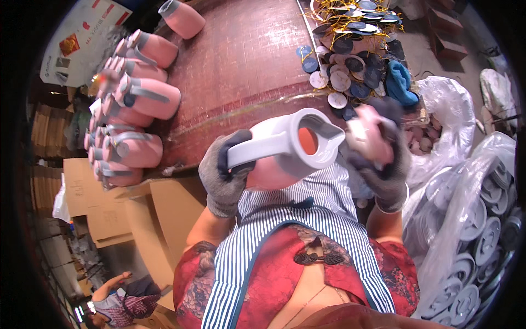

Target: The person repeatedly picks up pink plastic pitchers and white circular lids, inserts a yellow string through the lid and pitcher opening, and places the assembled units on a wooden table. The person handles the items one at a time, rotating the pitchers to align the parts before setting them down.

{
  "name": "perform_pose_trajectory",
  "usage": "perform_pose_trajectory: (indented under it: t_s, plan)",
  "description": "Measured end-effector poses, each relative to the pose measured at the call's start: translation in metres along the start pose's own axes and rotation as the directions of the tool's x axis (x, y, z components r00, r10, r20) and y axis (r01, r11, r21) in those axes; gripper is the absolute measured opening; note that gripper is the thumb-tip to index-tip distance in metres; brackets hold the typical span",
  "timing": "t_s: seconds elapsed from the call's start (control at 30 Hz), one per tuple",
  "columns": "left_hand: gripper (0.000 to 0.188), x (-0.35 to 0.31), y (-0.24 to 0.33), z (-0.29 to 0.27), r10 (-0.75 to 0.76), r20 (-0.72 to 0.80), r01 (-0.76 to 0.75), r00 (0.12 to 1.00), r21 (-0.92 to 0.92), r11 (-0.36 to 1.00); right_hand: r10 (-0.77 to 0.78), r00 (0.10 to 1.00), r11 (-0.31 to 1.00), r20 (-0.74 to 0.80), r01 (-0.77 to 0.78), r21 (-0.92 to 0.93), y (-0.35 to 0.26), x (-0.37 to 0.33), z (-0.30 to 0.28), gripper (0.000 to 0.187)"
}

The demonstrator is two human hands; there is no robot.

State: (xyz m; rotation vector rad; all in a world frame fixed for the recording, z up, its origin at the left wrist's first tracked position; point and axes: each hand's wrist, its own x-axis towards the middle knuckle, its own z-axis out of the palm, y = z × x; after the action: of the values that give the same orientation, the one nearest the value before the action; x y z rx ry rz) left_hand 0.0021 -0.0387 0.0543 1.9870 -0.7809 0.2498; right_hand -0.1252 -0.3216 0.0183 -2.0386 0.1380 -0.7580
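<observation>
My left hand [223, 172], in a grey glove with dark fingers, is closed around the grey handle of a pink pitcher [276, 174]. The pitcher lies tilted before my apron, its grey spout pointing right and its orange-red inside showing through the mouth. Just right of the spout, my gloved right hand [393, 172] is closed on a small pink-and-white piece [371, 136]. Motion smears that piece, so its exact kind cannot be made out. It appears apart from the pitcher.
Several pink pitchers [156, 98] crowd the left of the red table [241, 60]; one [183, 19] lies farther back. Round tags [339, 81] with yellow ties and a blue cloth [401, 83] lie at right. Bagged grey lids [471, 219], cardboard boxes [104, 214] and another person [129, 299] surround me.
</observation>
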Motion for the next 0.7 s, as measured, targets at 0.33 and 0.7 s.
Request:
perform_pose_trajectory:
  t_s: [0.33, 0.7]
  plan:
    - [0.041, -0.061, -0.030, -0.030, -0.229, 0.128, 0.252, 0.965, -0.215, 0.943, -0.445, 0.497, 0.720, 0.745, 0.693, -0.032, -0.078, 0.062, 0.041, 0.095]
    - [0.034, -0.070, -0.040, -0.041, -0.257, 0.095, 0.274, 0.962, -0.330, 0.903, -0.604, 0.549, 0.775, 0.578, 0.575, 0.264, -0.061, 0.040, 0.086, 0.080]
